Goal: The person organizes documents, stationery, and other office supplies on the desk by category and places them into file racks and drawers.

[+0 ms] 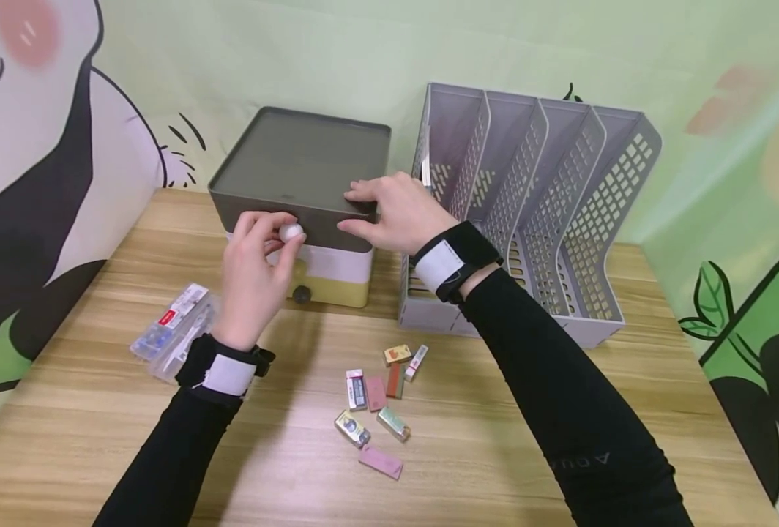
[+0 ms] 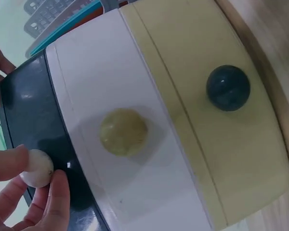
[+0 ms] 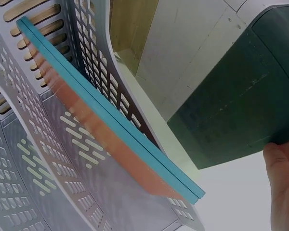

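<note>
Your left hand (image 1: 255, 274) pinches the round white knob (image 1: 290, 233) of the dark top drawer (image 1: 323, 233); your right hand (image 1: 408, 216) (farther from the knob) rests with extended fingers at the drawer box's (image 1: 300, 172) right front corner.

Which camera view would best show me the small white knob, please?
The left wrist view: the white knob appears largest there, against the dark front, though the left hand pinches it and hides part. The head view shows it smaller, also partly covered; the right wrist view doesn't show it.
</note>
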{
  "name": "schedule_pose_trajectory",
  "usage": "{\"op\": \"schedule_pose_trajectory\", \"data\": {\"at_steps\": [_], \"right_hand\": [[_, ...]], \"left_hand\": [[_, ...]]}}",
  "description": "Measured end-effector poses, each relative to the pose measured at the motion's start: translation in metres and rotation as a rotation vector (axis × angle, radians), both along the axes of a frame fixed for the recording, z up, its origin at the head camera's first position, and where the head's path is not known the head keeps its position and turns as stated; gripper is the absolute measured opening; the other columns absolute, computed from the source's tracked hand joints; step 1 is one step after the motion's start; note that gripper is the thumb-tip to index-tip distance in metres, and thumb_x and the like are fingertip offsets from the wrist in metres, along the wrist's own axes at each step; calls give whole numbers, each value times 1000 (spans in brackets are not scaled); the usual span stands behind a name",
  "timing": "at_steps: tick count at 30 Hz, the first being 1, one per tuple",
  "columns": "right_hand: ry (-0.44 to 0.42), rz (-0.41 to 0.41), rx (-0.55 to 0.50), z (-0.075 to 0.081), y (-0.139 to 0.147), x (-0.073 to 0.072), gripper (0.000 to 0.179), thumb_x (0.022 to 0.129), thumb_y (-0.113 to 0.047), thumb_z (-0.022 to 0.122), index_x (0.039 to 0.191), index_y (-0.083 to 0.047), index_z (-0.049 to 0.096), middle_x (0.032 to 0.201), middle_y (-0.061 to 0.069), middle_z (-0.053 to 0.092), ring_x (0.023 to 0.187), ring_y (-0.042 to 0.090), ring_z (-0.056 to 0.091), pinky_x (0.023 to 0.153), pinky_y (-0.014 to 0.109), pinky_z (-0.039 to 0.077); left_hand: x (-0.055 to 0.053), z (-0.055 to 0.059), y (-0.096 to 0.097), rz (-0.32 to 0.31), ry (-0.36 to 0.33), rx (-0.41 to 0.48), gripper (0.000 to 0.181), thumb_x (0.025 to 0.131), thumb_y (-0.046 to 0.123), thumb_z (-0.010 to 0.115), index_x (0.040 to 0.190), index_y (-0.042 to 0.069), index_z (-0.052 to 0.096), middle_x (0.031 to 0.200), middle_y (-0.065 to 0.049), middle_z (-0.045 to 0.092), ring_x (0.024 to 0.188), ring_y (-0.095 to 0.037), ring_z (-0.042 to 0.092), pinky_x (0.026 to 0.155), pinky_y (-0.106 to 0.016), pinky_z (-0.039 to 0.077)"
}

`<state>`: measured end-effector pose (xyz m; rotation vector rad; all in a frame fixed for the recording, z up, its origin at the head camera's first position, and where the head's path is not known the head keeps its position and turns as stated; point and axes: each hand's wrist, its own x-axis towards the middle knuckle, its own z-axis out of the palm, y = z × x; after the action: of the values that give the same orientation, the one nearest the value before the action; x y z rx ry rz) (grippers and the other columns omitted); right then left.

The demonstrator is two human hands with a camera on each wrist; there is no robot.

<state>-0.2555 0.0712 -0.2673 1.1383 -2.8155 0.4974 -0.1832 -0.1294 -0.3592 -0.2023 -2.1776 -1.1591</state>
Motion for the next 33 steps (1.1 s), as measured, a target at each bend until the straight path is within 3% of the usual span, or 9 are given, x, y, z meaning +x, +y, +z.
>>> {"op": "schedule_pose_trajectory", "data": {"at_steps": [6, 17, 24, 33], "right_hand": [[39, -8, 20, -1, -2, 2, 46, 93, -32, 64, 130, -6, 66, 137, 11, 59, 130, 23, 53, 108, 32, 38], [143, 33, 95, -3, -2, 5, 46, 97, -33, 59, 132, -6, 65, 138, 15, 57, 127, 31, 55, 105, 40, 42], [88, 28, 77, -2, 4, 5, 45, 97, -34, 58, 134, -7, 63, 141, 15, 55, 129, 29, 53, 103, 39, 44], [27, -9, -8, -9, 16, 7, 48, 99, -30, 56, 139, -4, 57, 147, 14, 49, 136, 24, 46, 109, 33, 38]], "left_hand": [[-2, -3, 2, 7, 18, 29, 30, 91, 15, 66, 112, -6, 66, 108, -18, 54, 96, -22, 62, 84, -29, 53], [-3, -6, 4, 7, 41, 72, 30, 92, 15, 65, 112, -7, 66, 111, -19, 55, 95, -22, 61, 85, -28, 53], [0, -5, 9, 6, 28, 62, 30, 92, 16, 66, 112, -6, 67, 110, -18, 55, 95, -22, 61, 86, -28, 53], [2, -5, 14, -35, 8, 43, 32, 93, 16, 65, 116, -6, 64, 110, -19, 53, 95, -24, 62, 86, -30, 53]]}}
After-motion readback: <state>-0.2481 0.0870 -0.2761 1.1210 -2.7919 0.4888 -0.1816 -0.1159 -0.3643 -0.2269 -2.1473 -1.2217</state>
